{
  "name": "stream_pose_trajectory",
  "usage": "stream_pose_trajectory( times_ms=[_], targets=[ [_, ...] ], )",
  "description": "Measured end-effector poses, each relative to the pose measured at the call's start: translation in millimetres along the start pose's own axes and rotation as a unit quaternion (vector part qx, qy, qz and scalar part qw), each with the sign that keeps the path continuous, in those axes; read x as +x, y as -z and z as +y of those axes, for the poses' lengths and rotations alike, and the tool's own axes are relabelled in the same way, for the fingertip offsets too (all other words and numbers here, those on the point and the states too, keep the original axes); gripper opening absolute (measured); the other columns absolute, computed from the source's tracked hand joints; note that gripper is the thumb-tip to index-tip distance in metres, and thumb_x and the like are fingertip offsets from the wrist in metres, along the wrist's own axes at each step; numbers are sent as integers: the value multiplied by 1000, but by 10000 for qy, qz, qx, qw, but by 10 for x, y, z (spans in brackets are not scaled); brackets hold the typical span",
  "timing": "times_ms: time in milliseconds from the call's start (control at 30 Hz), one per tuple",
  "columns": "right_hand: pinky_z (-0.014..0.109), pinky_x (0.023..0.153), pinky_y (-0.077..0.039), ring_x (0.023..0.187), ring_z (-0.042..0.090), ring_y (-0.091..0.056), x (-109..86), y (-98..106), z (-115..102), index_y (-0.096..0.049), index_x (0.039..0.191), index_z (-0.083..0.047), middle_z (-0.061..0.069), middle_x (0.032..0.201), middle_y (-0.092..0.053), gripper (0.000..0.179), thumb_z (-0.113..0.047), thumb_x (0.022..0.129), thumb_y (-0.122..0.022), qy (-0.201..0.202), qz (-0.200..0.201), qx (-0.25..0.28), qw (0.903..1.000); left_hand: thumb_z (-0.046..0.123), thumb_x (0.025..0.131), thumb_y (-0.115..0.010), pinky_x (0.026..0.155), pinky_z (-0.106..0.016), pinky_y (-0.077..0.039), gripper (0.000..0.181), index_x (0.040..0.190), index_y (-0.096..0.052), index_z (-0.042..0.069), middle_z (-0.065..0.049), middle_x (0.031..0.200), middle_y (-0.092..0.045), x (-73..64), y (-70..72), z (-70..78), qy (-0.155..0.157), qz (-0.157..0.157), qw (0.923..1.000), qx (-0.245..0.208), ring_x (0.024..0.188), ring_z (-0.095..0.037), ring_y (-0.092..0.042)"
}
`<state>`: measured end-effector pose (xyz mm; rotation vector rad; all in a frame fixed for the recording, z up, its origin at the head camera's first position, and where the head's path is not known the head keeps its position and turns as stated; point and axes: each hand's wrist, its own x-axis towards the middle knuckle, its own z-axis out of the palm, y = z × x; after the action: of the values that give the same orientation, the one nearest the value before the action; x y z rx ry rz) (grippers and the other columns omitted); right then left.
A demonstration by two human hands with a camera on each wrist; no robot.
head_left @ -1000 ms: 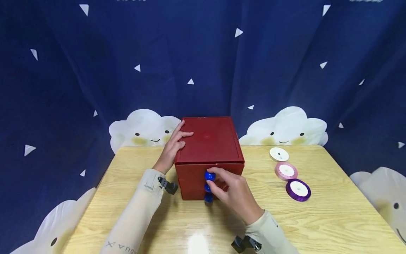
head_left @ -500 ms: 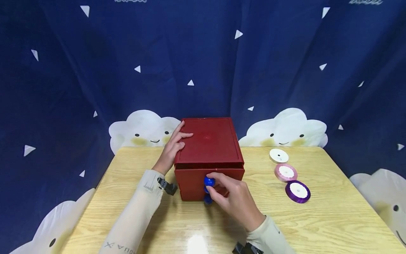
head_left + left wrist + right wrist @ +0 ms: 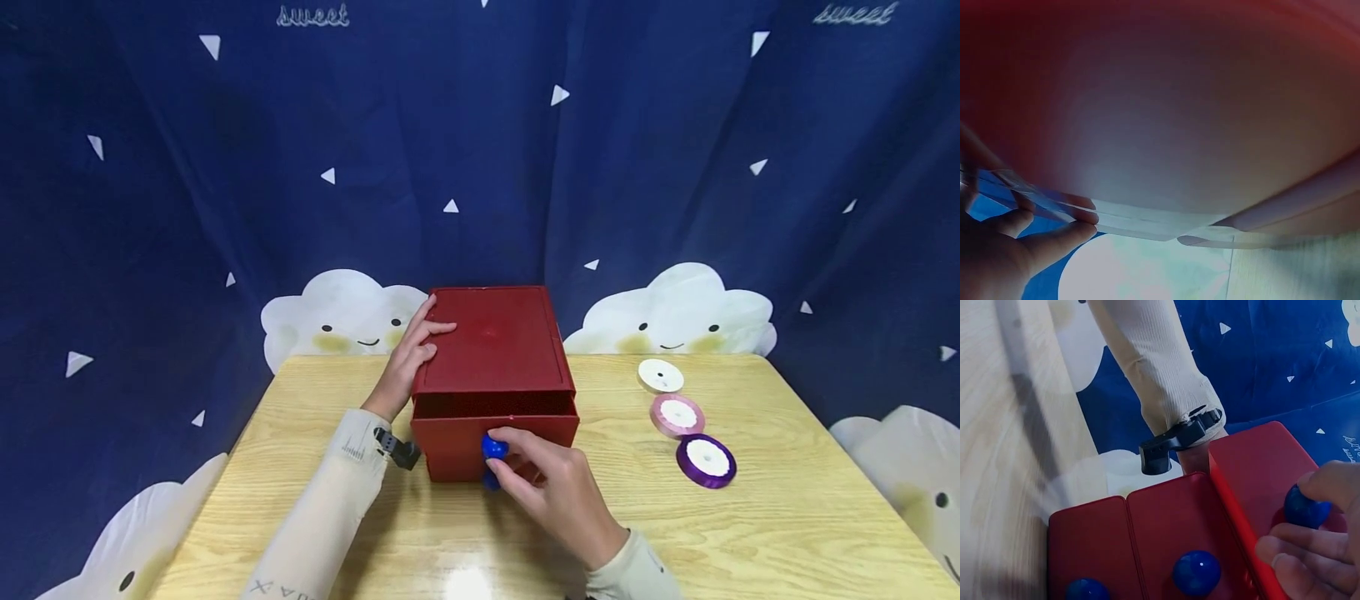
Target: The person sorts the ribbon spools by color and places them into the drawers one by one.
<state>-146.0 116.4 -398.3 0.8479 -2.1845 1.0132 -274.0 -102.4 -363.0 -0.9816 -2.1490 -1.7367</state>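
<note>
A red drawer box [image 3: 491,337] stands at the middle of the table, its top drawer [image 3: 450,442] pulled partway out with a dark gap behind the front. My right hand [image 3: 558,483] pinches the blue round knob [image 3: 495,447] of that drawer between thumb and fingers. In the right wrist view, two lower drawers sit flush, each with a blue ball knob [image 3: 1197,573]. My left hand [image 3: 405,367] rests on the box's left side and top edge, fingers spread. The left wrist view shows its fingers [image 3: 1063,247] touching the box's side; the drawer's inside is dark.
To the right on the wooden table [image 3: 787,500] lie three ribbon spools in a row: a white one [image 3: 660,376], a pink one [image 3: 677,415] and a purple one [image 3: 706,461]. A blue curtain [image 3: 480,150] with clouds hangs right behind the table.
The top drawer has slid out toward me, widening the gap under the box's top edge. My right hand has moved with the knob; my left hand stays on the box.
</note>
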Motion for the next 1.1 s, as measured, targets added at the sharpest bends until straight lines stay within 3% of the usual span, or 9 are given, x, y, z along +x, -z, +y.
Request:
stream_pose_trajectory(
  times_ms=[333, 700, 933, 1100],
  targets=[
    [12, 60, -46, 78, -2, -60, -77, 45, -96, -61, 113, -19, -9, 102, -65, 37, -16, 78, -69, 225, 14, 116, 9997, 3, 87, -31, 103, -53, -12, 40, 121, -49, -6, -13, 150, -8, -21, 8, -41, -44, -17, 9999, -131, 136, -29, -5],
    [8, 53, -41, 69, -4, -56, -156, 57, -162, -64, 110, -13, -3, 100, -67, 37, -11, 74, -72, 636, 272, 290, 9972, 4, 86, -31, 102, -54, -13, 41, 121, -51, -5, -12, 150, -8, -37, -6, -30, 59, 19, 10000, -47, 137, -28, -4],
    [6, 53, -40, 66, -5, -54, -164, 68, -182, -64, 110, -11, -1, 98, -67, 39, -8, 72, -72, 682, 259, 448, 9963, 3, 85, -32, 102, -55, -13, 41, 120, -50, -5, -12, 150, -9, 7, 5, 5, 3, 67, 10000, 32, 136, -30, -6],
    [8, 57, -42, 68, -5, -54, -212, 93, -199, -64, 111, -12, -2, 99, -67, 40, -9, 73, -72, 614, 183, 400, 9971, 1, 85, -30, 102, -54, -13, 41, 120, -49, -7, -13, 150, -8, 4, -20, 14, 86, 44, 9998, -153, 136, -31, -5]
  ],
)
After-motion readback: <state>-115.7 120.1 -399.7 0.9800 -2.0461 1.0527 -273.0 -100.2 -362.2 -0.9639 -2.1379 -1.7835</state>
